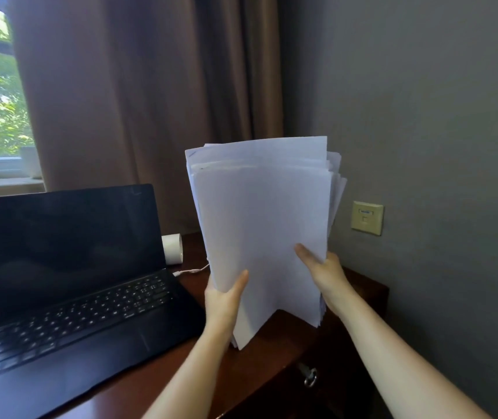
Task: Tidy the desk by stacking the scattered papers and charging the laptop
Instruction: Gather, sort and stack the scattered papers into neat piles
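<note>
We hold the papers [259, 231] upright above the desk's [274, 358] right edge, left hand [223, 300] and right hand [326, 279] pinching their lower sides; the open laptop [69, 282] sits left

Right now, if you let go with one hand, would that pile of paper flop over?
Probably floppy: the paper stack is loose thin sheets, edges fanned unevenly at top right. The left hand and right hand grip its lower sides, so one alone might let it sag. Sheets could slide apart.
</note>
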The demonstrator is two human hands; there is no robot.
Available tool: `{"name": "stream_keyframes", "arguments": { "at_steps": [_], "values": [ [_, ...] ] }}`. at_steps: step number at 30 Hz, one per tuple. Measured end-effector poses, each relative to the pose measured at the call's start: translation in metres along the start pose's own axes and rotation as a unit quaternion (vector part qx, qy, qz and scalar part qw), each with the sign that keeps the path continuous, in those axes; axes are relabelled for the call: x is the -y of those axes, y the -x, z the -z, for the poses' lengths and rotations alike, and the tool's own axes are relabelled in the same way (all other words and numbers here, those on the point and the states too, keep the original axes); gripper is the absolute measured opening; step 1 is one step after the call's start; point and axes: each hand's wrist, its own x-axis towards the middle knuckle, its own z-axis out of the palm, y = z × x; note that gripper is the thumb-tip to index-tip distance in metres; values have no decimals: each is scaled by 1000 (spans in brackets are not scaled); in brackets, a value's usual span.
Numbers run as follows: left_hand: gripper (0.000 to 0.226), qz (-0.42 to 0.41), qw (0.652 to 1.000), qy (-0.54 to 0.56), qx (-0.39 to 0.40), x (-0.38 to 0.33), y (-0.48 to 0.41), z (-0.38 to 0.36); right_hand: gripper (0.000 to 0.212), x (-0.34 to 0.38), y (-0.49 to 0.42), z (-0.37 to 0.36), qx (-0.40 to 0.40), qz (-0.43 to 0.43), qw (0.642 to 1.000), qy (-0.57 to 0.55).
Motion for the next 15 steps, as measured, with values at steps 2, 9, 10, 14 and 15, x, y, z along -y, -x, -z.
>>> {"name": "stream_keyframes", "arguments": {
  "at_steps": [2, 9, 10, 14, 15],
  "values": [
    [47, 1, 1000, -3, -6, -1, -1, -5, 9, 0, 3, 2, -6, 9, 1000, 10],
    [25, -92, 994, -45, 48, -103, -42, -23, 26, 52, -14, 9, -38, 62, 997, -5],
    [27, -110, 991, -58, 55, -121, -47, -28, 23, 66, -18, 7, -50, 78, 996, -18],
    [47, -168, 979, -104, 54, -161, -58, -46, 13, 113, -26, -2, -80, 171, 982, -31],
    [52, -179, 976, -112, 45, -162, -57, -50, 15, 118, -26, -6, -85, 197, 976, -23]
  ]
}}
